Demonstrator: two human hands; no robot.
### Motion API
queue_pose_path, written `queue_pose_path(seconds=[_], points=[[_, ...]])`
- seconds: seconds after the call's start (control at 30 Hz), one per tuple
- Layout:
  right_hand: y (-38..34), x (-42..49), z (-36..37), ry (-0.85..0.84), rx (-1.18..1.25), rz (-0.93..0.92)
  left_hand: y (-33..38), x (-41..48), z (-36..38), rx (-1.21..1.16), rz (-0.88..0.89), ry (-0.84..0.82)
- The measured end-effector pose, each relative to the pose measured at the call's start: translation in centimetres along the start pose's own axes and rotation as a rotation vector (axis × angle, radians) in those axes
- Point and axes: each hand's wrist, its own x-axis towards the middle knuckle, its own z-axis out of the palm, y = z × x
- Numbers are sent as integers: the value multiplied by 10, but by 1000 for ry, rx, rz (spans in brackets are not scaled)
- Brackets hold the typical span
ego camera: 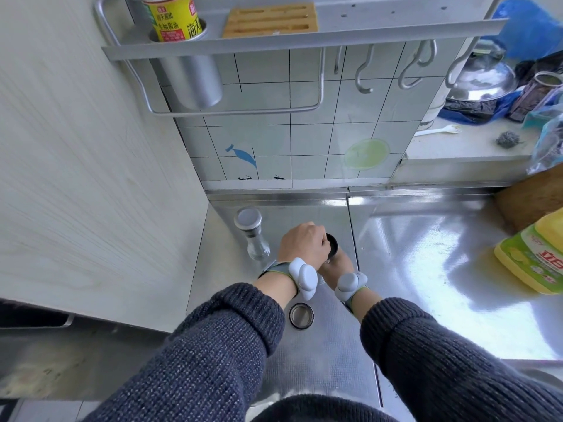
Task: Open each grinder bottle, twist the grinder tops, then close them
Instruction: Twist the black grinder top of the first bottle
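Both arms wear dark blue-grey ribbed knit sleeves (225, 330), and between cuffs (259, 303) and fingers (321, 239) each wrist carries a rounded pale-grey device (301, 277) on a green-edged grey strap (274, 268).

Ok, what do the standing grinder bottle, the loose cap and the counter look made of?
Standing grinder bottle: clear glass body, see-through with glints; top looks like brushed metal, dull grey sheen. Loose cap: probably metal, silvery shiny inside, though plated plastic is possible. Counter: stainless steel, bright mirror-like reflections.
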Motion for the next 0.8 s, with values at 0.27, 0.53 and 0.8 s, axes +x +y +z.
queue_pose_path(seconds=[0.27,0.53,0.8], points=[[-1,-6,5,2,142,-175,8,-3,4,13,-99,11],[10,8,7,-9,106,-1,-15,3,-2,-166,-1,-94],[15,5,9,-68,268,-16,-28,23,-27,-22,200,-332]])
